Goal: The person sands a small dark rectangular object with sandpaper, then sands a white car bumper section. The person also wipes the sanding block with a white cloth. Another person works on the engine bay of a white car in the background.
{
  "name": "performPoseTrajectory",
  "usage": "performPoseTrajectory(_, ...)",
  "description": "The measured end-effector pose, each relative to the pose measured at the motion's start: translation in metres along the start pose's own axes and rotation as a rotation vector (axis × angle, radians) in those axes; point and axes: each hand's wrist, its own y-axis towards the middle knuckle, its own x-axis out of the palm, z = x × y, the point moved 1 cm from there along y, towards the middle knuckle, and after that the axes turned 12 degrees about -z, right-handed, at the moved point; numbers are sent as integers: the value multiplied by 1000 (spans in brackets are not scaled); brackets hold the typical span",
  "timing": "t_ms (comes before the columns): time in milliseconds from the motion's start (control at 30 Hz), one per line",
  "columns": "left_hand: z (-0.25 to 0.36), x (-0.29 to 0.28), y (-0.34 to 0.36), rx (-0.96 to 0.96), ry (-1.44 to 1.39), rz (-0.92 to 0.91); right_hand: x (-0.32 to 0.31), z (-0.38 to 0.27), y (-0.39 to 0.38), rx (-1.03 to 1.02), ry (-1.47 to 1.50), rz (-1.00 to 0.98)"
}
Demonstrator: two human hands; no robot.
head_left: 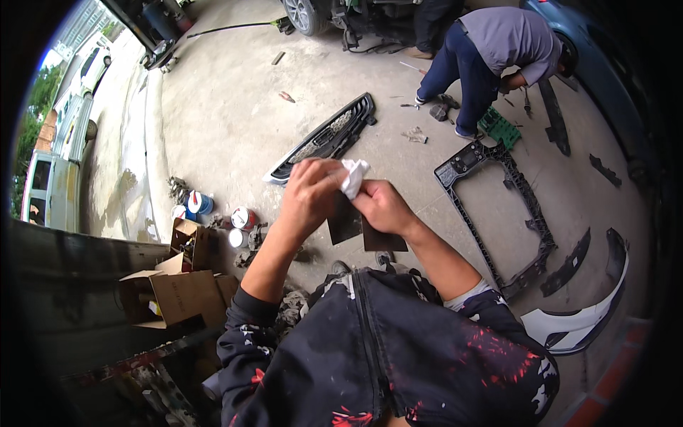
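Note:
Both my hands are close together at chest height. My left hand (pixel 311 192) is closed, its fingers bent against a crumpled white wad (pixel 353 178) that looks like tissue or cloth. My right hand (pixel 385 208) is closed too, with its thumb near the wad. Below the hands hang two thin, dark, straight-edged plates, like putty spreaders. One plate (pixel 344 224) is under my left hand and the other plate (pixel 382 240) is below my right hand. My fingers hide their upper ends, so how each is gripped is partly out of sight.
On the floor ahead lies a car grille (pixel 331 132). A black frame (pixel 466 167) and a white bumper piece (pixel 580 324) are at the right. A person (pixel 498 53) bends by a blue car (pixel 594 53). Paint cans (pixel 243 218) and cardboard boxes (pixel 186 295) stand left.

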Motion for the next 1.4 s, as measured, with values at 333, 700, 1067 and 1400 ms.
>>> performPoseTrajectory(333,-5,6,-6,-455,-274,259,1,17,6,117,306,8)
performPoseTrajectory(700,-18,22,-17,-340,-99,52,1,27,-3,161,-115,-175)
performPoseTrajectory(1067,28,52,-24,-546,-738,95,-3,62,20,-32,625,452)
performPoseTrajectory(1400,40,69,-29,-610,-882,-18,-3,70,31,205,156,894)
